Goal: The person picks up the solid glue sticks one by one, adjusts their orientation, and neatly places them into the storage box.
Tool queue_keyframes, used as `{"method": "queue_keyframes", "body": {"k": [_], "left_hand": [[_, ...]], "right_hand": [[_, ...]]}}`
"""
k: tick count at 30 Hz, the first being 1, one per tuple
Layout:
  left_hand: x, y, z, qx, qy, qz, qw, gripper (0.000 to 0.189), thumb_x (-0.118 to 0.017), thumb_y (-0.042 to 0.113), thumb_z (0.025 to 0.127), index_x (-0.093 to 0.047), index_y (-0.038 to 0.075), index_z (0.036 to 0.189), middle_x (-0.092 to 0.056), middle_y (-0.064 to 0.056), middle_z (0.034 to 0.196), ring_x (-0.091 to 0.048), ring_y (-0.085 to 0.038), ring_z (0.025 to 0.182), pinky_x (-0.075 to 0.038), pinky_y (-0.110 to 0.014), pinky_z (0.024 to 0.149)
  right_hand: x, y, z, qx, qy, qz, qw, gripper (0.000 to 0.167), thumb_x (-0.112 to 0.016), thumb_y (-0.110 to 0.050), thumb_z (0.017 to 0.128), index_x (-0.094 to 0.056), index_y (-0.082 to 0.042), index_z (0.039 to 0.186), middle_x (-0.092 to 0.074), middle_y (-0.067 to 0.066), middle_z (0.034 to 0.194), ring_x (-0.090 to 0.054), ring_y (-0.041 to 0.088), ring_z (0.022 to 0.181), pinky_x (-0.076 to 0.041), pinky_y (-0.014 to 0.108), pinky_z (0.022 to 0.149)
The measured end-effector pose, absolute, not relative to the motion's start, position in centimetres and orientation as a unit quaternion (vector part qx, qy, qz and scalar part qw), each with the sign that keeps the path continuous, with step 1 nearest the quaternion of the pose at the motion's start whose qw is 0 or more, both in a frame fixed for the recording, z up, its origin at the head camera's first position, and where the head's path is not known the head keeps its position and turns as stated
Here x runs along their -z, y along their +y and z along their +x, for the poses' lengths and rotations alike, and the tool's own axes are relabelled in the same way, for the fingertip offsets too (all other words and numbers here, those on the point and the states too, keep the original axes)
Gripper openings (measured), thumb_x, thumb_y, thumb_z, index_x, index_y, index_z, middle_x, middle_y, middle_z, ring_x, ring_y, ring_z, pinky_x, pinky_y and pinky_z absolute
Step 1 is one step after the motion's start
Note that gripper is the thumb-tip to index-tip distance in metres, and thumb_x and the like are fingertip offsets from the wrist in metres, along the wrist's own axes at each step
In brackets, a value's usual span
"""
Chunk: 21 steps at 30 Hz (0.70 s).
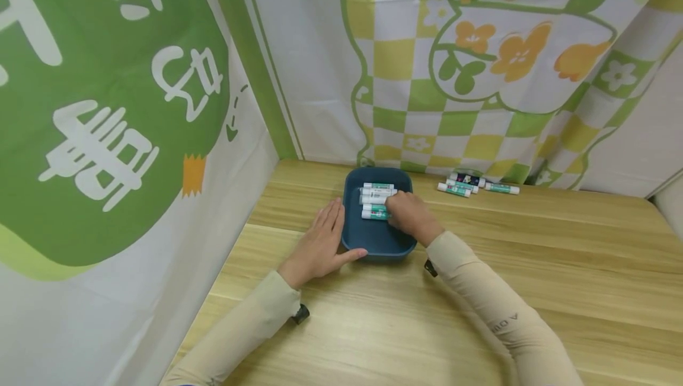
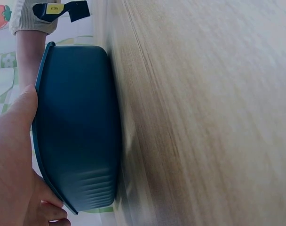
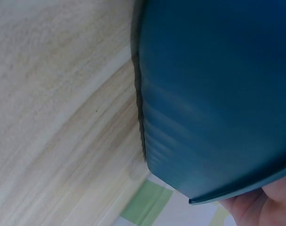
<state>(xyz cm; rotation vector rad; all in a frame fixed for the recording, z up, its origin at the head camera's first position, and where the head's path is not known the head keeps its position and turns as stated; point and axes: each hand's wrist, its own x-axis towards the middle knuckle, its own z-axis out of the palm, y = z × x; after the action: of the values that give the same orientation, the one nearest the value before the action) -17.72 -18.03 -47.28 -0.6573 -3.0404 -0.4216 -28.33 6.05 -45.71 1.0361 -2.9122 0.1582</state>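
A dark blue tray (image 1: 380, 242) stands on the wooden table (image 1: 480, 267) and holds several white and teal sticks (image 1: 376, 187) lying side by side. My left hand (image 1: 335, 233) rests flat against the tray's left side, fingers straight and thumb along the front rim. My right hand (image 1: 401, 205) reaches into the tray from the right, its curled fingers on the end of a white stick (image 1: 373, 199). In the left wrist view, the left hand (image 2: 13, 160) lies against the tray's rim (image 2: 77, 132). The right wrist view shows the tray's outer wall (image 3: 218, 94) and a bit of palm (image 3: 265, 207).
Three more sticks (image 1: 463, 185) lie loose on the table behind and to the right of the tray, near the back curtain (image 1: 480, 77). A green and white curtain (image 1: 107, 137) closes off the left side. Bare wood stretches to the right and front.
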Motion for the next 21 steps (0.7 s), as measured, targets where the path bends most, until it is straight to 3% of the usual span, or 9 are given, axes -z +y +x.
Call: {"method": "queue_keyframes", "body": {"k": [6,13,16,21], "left_hand": [[47.4,-18.0,-17.8,0.137,-0.968,-0.209,0.002,0.112,-0.051,0.072,0.101,-0.010,-0.008,0.166,-0.006,-0.025,0.177,-0.008,-0.037,0.167,-0.015,-0.053,0.135],[47.5,-18.1,-17.7,0.133,-0.968,-0.211,0.003,0.114,-0.050,0.074,0.100,-0.010,-0.008,0.166,-0.006,-0.025,0.177,-0.007,-0.036,0.167,-0.015,-0.053,0.135],[47.5,-18.1,-17.8,0.132,-0.968,-0.212,0.006,0.114,-0.051,0.075,0.099,-0.010,-0.008,0.166,-0.006,-0.026,0.177,-0.007,-0.037,0.167,-0.015,-0.053,0.135],[47.6,-18.1,-17.8,0.131,-0.969,-0.211,0.009,0.114,-0.051,0.075,0.099,-0.010,-0.008,0.166,-0.006,-0.026,0.177,-0.008,-0.037,0.167,-0.014,-0.053,0.135]], "right_hand": [[45.8,5.9,-28.1,-0.024,-0.944,0.328,0.030,0.018,-0.085,-0.013,0.088,-0.069,-0.006,0.084,-0.074,0.012,0.086,-0.073,0.032,0.083,-0.062,0.047,0.071],[45.3,6.4,-28.4,-0.063,-0.939,0.337,0.040,0.014,-0.084,-0.007,0.086,-0.072,-0.005,0.079,-0.074,0.012,0.079,-0.071,0.028,0.072,-0.059,0.043,0.062],[44.4,7.0,-28.7,-0.099,-0.934,0.342,0.031,0.009,-0.085,-0.008,0.087,-0.077,-0.004,0.087,-0.077,0.012,0.085,-0.072,0.025,0.074,-0.060,0.040,0.064],[42.9,8.5,-28.8,-0.152,-0.921,0.355,0.056,0.027,-0.086,-0.009,0.088,-0.078,0.005,0.110,-0.080,0.021,0.105,-0.077,0.032,0.092,-0.065,0.044,0.079]]}}
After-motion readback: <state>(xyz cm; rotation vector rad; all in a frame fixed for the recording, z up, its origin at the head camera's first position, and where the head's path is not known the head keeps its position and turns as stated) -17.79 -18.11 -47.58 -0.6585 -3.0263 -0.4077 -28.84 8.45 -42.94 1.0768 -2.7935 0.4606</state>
